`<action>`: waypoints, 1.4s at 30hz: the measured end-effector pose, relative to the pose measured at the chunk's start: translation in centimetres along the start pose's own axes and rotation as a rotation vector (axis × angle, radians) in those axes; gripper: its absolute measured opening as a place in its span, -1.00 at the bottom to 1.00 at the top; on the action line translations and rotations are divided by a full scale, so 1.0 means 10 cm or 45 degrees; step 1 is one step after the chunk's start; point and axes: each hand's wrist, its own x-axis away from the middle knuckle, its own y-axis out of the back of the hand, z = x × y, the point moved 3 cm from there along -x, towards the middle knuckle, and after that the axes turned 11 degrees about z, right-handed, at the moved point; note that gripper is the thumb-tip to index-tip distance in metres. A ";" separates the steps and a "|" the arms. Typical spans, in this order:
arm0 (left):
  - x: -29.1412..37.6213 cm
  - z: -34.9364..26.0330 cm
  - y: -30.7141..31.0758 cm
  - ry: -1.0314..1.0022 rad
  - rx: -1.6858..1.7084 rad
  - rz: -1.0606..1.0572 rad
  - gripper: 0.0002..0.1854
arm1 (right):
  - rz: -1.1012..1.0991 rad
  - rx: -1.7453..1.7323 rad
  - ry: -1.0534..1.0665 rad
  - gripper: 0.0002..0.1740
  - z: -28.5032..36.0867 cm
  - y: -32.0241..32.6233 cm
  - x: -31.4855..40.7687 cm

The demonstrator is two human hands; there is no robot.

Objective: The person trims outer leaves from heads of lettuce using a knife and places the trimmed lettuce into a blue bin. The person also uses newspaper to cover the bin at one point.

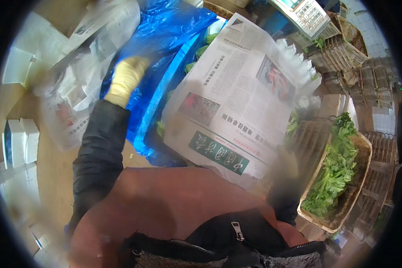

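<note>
In front of me a newspaper sheet (pixel 234 100) covers most of a box lined with blue plastic film (pixel 154 100). Green leafy vegetables (pixel 202 50) show along the sheet's left edge. My left hand (pixel 127 78), in a yellow glove, is over the blue film left of the box. Its fingertips are blurred, so whether it grips the film is unclear. At the newspaper's lower right corner is my right hand (pixel 284 164), very blurred, with its fingers indistinct. Pointed white wrappings (pixel 296 60) stick out past the sheet's right side.
A basket of leafy greens (pixel 335 177) stands at my right. Stacked plastic crates (pixel 365 78) fill the far right. A scale with a keypad (pixel 305 15) is at the top. Loose newspaper sheets (pixel 87 83) lie left, near white foam boxes (pixel 21 144).
</note>
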 end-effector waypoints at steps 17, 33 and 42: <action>0.65 -0.16 -1.26 0.551 0.784 0.703 -0.54 | 0.003 -0.250 -0.122 -0.72 -0.33 0.22 -0.42; 0.92 -0.80 -1.27 -0.349 -0.594 0.090 -0.73 | 0.017 -0.253 -0.152 -0.72 -0.64 0.25 -0.74; 0.73 -0.61 -1.47 0.594 0.707 0.676 -0.70 | 0.165 0.026 -0.153 -0.49 -0.62 0.28 -0.71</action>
